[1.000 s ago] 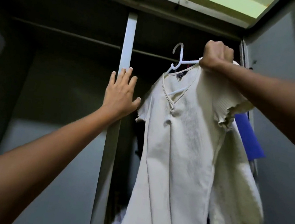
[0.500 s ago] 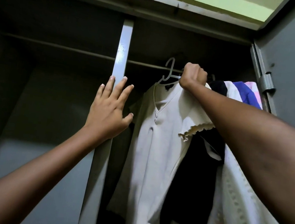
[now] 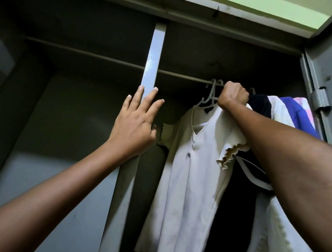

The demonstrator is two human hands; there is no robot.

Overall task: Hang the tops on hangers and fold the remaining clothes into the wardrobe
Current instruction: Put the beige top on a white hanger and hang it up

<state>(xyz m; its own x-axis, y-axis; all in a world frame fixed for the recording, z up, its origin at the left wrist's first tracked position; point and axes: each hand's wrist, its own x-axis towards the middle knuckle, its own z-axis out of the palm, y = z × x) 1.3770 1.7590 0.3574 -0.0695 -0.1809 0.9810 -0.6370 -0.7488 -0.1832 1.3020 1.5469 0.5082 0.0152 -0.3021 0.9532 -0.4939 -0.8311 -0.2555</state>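
One cream top [image 3: 192, 172] going up: right hand [image 3: 233, 97] grips its white hanger [image 3: 208, 96] at the rail [image 3: 180, 75], left hand [image 3: 134, 125] flat on the divider [image 3: 153, 60]. Next, I'd guess: seat the hook, let go.

R hand [image 3: 233, 97] grips hanger [image 3: 208, 96] w/ cream top [image 3: 192, 172] at rod [image 3: 85, 54].

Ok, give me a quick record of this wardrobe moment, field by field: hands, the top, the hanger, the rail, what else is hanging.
left hand: open, flat against the wardrobe post
right hand: gripping the hanger's shoulder with the top's fabric
top: cream, V-neck, frilled sleeve, on the hanger
hanger: white, hook at the rail; whether it is seated is unclear
other clothes: dark garment, blue one, at right
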